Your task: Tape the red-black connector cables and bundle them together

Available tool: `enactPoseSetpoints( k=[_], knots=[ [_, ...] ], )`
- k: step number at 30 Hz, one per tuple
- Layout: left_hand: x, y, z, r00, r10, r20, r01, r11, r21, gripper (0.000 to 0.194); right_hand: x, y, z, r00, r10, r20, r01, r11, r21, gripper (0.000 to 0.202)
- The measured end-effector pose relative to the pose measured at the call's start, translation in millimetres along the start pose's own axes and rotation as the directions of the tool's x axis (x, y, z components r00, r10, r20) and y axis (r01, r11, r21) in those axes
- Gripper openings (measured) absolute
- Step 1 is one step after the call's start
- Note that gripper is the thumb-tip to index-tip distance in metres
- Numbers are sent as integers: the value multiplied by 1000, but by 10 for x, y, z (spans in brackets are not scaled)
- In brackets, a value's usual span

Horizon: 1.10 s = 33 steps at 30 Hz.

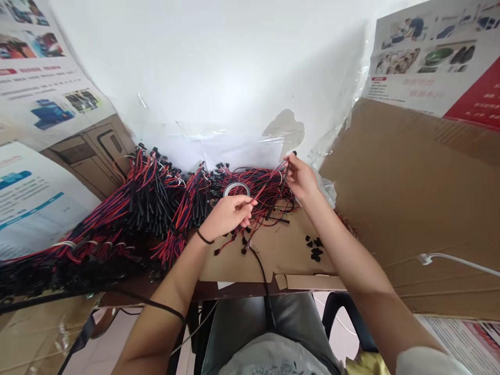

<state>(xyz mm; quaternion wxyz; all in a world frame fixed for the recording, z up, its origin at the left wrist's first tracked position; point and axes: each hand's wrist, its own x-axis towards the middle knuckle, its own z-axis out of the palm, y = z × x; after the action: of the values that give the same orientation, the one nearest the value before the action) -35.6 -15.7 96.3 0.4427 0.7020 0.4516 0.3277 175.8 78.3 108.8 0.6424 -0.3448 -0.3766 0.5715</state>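
Over flat cardboard (291,250), hands (228,214) hold slender wires (267,183).

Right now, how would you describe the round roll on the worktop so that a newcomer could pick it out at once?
Find the big white wall at the back, then drop to the red and black wires tangled at its foot. Among them, just beyond the left hand, lies the roll. It is the one broad, pale ring amid thin wires.
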Motion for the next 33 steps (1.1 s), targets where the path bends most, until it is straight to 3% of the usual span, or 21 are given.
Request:
enactPoseSetpoints(
  k=[3, 5, 9, 13, 17, 21, 23, 28, 33],
  knots=[
    [-325, -52, -360, 999, -52, 1, 52, 999, 5, 36, 196, 125, 545, 998, 50, 34, -49, 998, -30, 21],
    [-545, -166, -579, 989, -93, -111, 97, 995, 26, 40, 300, 324, 910, 988, 120, 102, -114, 992, -59, 21],
    [-877, -489, -903, 898, -188, -399, 213, 977, 19, 45, 443, 861, 1519, 950, 263, 169, -214, 941, -263, 28],
    [-1001, -760, -1055, 816, -258, -517, 332, 942, 54, 50, 534, 1339, 1874, 951, 276, 141, -188, 875, -447, 35],
    [-972, -934, -1048, 772, -263, -579, 462, 857, 226, 43, 600, 1654, 1968, 970, 237, 60, -164, 812, -561, 32],
    [-916, -1022, -950, 772, -178, -610, 519, 730, 445, 34, 629, 1817, 1905, 986, 165, -28, -140, 727, -672, 16],
    [-907, -1008, -885, 763, -150, -629, 552, 659, 512, 36, 632, 1842, 1873, 990, 138, -36, -123, 692, -711, 25],
    [-890, -786, -670, 717, -250, -651, 687, 418, 595, 53, 620, 1812, 1885, 993, 109, 50, -23, 585, -810, 21],
    [-814, -640, -430, 640, -408, -651, 760, 212, 615, 48, 609, 1788, 1882, 969, 173, 174, 68, 494, -867, 11]
  ],
)
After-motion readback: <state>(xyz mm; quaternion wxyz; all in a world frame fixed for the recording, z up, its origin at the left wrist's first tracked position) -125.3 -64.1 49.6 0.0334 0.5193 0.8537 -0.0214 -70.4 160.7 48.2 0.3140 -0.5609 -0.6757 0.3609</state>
